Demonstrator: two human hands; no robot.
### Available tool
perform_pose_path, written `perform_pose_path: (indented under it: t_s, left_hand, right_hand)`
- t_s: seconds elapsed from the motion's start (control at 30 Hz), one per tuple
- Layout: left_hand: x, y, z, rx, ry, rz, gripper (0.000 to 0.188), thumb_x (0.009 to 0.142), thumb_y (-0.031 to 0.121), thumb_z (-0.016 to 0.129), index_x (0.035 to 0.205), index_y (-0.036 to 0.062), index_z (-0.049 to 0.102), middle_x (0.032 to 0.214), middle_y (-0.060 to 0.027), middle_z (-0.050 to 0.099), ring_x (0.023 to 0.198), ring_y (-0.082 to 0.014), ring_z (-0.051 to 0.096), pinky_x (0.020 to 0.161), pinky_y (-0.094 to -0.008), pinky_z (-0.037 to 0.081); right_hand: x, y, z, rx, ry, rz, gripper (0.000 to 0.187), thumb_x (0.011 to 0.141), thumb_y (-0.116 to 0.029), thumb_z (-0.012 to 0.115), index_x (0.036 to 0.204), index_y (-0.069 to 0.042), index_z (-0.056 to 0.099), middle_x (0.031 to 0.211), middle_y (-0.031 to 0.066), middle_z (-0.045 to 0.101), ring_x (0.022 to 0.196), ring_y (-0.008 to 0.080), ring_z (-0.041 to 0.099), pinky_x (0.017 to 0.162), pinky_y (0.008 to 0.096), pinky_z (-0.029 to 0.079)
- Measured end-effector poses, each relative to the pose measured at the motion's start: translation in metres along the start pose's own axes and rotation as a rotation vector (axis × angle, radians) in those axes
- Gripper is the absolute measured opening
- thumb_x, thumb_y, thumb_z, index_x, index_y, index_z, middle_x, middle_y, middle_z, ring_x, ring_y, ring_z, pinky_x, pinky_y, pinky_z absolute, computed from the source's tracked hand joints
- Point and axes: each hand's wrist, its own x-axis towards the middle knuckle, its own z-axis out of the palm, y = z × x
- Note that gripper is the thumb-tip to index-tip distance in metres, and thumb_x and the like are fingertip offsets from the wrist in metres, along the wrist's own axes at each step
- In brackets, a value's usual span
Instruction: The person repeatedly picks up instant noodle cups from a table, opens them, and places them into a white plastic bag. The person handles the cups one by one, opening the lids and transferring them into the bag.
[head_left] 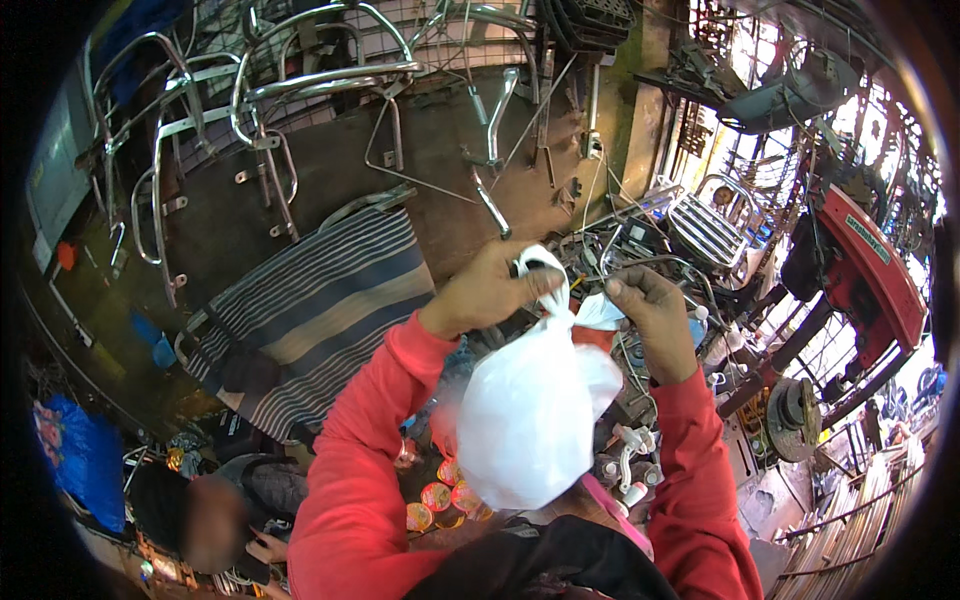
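Note:
A full white plastic bag (525, 420) hangs in front of me, its neck gathered and twisted into what looks like a knot. My left hand (490, 290) is closed on a looped handle of the bag, left of the neck. On the other side, my right hand (652, 315) pinches the opposite handle between thumb and fingers. The two handles are stretched apart. What the bag contains cannot be made out through the plastic. Below it and partly hidden by it are several round red-and-yellow lidded containers (436, 496).
Chromed metal tube frames (330, 80) hang along the far wall. A striped cloth lounger (330, 300) stands at left, with a person (215, 520) near the lower left. Metal parts and a slatted rack (705, 228) crowd the right, beside a red panel (880, 270).

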Motion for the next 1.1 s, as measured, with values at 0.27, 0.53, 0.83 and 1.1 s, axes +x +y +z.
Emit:
perform_pose_path:
  t_s: [0.27, 0.53, 0.83, 1.1]
  left_hand:
    - [-0.076, 0.014, 0.045, -0.319, 0.059, 0.033, 0.019, 0.085, 0.018, 0.068, 0.09, 0.0006, 0.064, 0.092, -0.0104, 0.064, 0.091, -0.0176, 0.058, 0.083, -0.0316, 0.045]
    - [-0.138, 0.056, 0.145, -0.503, 0.215, -0.078, 0.019, 0.085, 0.015, 0.067, 0.093, -0.0014, 0.064, 0.092, -0.0117, 0.065, 0.084, -0.0167, 0.06, 0.076, -0.0314, 0.046]
    - [-0.185, 0.07, 0.259, 0.173, 0.251, -0.214, 0.023, 0.085, 0.014, 0.07, 0.103, -0.0012, 0.069, 0.084, -0.0151, 0.07, 0.075, -0.0233, 0.069, 0.067, -0.0333, 0.051]
    - [-0.204, 0.076, 0.29, -0.284, 0.582, -0.264, 0.016, 0.088, 0.004, 0.065, 0.103, -0.0005, 0.06, 0.087, -0.0023, 0.065, 0.079, -0.0092, 0.062, 0.069, -0.0235, 0.049]
  right_hand:
    - [-0.069, -0.008, -0.02, 0.597, -0.159, 0.046, 0.073, 0.086, -0.024, 0.074, 0.141, 0.006, 0.036, 0.079, 0.0063, 0.064, 0.057, 0.0091, 0.056, 0.054, 0.0199, 0.045]
    - [-0.163, -0.01, -0.039, 0.353, -0.39, -0.036, 0.106, 0.074, -0.001, 0.078, 0.154, -0.006, 0.008, 0.124, 0.0239, 0.06, 0.104, 0.0216, 0.064, 0.08, 0.0274, 0.052]
    - [-0.261, 0.04, -0.073, -0.1, -0.328, -0.105, 0.054, 0.077, -0.001, 0.077, 0.126, 0.001, 0.055, 0.124, 0.0102, 0.059, 0.117, 0.0182, 0.056, 0.098, 0.0335, 0.045]
    - [-0.286, 0.025, -0.072, 0.543, -0.386, 0.092, 0.066, 0.081, 0.001, 0.069, 0.139, 0.0, 0.039, 0.127, 0.0112, 0.052, 0.117, 0.0204, 0.052, 0.096, 0.0356, 0.045]
